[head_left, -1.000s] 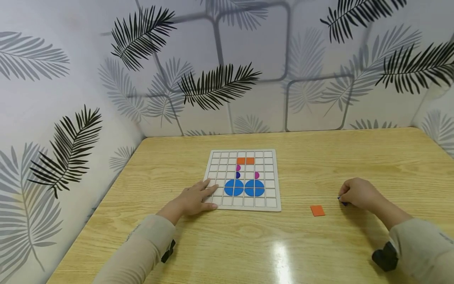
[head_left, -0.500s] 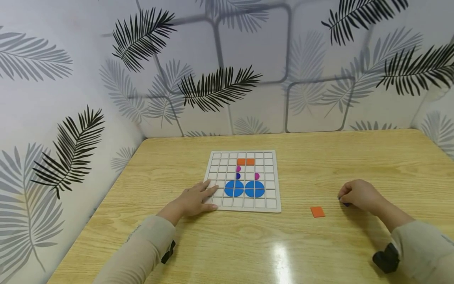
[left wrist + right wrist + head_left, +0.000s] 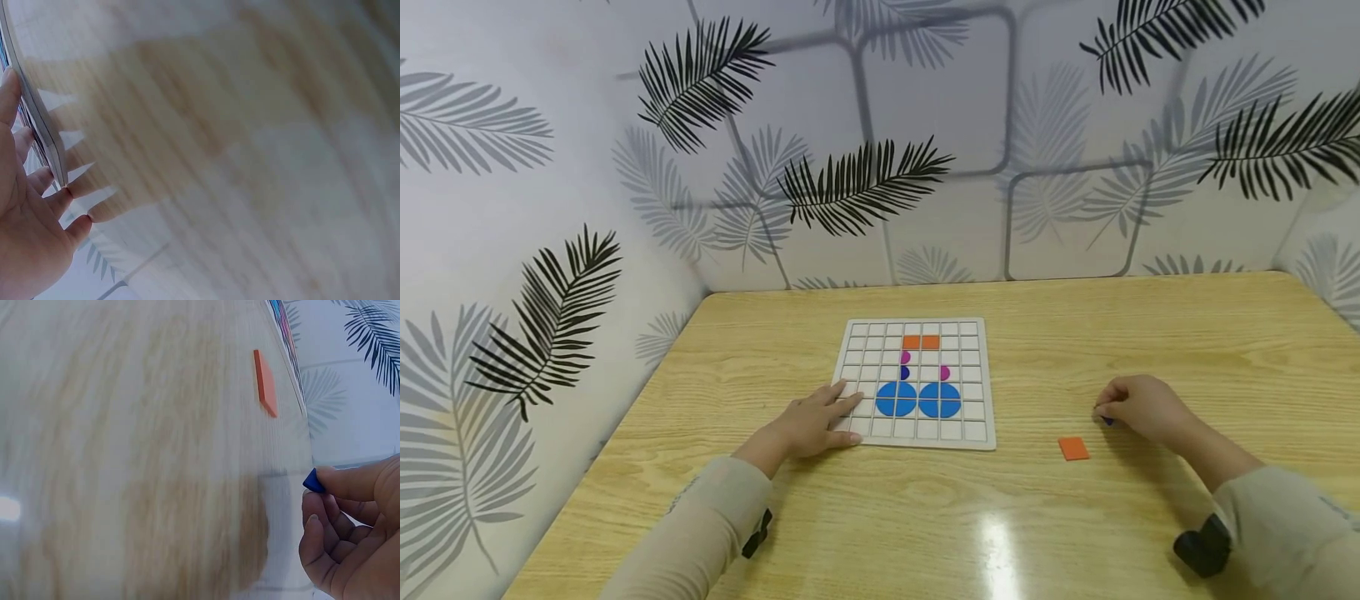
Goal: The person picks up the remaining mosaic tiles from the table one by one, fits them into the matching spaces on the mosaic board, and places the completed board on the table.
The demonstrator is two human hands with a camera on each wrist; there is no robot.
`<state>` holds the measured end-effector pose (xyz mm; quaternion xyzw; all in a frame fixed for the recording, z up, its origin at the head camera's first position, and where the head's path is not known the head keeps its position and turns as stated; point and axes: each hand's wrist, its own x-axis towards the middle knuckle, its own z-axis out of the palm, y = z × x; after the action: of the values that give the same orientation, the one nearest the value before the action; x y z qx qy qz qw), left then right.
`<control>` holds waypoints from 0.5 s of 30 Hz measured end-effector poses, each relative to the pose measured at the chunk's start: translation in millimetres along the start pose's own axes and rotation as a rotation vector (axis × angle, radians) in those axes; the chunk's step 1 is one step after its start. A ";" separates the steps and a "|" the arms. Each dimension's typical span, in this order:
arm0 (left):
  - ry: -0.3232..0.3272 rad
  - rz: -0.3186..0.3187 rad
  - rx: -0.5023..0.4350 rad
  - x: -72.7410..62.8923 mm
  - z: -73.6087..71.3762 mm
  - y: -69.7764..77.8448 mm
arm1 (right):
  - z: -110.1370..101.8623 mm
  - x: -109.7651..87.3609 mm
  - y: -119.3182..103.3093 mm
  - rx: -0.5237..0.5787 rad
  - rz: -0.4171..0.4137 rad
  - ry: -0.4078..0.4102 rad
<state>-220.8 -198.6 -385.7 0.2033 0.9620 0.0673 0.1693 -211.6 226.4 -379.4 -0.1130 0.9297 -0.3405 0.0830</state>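
Note:
A white gridded board lies on the table. My left hand rests on its left edge, fingers spread and straight; the left wrist view catches those fingers along the board's rim. Set in the grid are two orange squares, magenta half-circles, a dark blue half-circle and two blue circles split by grid lines. To the right, my right hand pinches a small dark blue piece between thumb and finger. Fingertips cover part of it, so its full shape is hidden.
A loose orange square tile lies on the wooden table between the board and my right hand. Behind the table's back edge rises a wall with a leaf pattern.
My right hand has moved a little left, carrying the dark blue piece, and is now closer to the loose orange tile. The left hand and the board stay put.

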 end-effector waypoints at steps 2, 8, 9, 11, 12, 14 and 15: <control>0.003 0.002 -0.005 0.2 0.5 -0.5 | 1.4 0.9 -4.0 0.027 0.000 -0.002; 0.002 0.000 -0.010 0.1 -0.1 -1.0 | 7.9 7.8 -16.3 0.132 0.017 -0.005; 0.002 0.000 -0.005 0.3 0.0 -1.2 | 9.3 9.4 -17.8 0.149 0.021 -0.004; 0.002 -0.002 0.000 0.7 0.4 -1.5 | 12.0 13.0 -20.4 0.186 0.024 -0.002; 0.001 -0.003 0.000 0.8 0.6 -1.4 | 13.4 14.8 -21.6 0.198 0.022 0.002; 0.000 -0.003 -0.001 0.9 1.0 -1.4 | 15.4 18.2 -24.3 0.215 0.015 0.010; -0.001 -0.005 -0.002 0.9 1.1 -1.3 | 16.6 20.1 -25.6 0.224 0.011 0.011</control>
<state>-221.7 -199.3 -387.2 0.2006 0.9624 0.0677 0.1703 -223.2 191.8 -376.9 -0.0959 0.8869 -0.4425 0.0919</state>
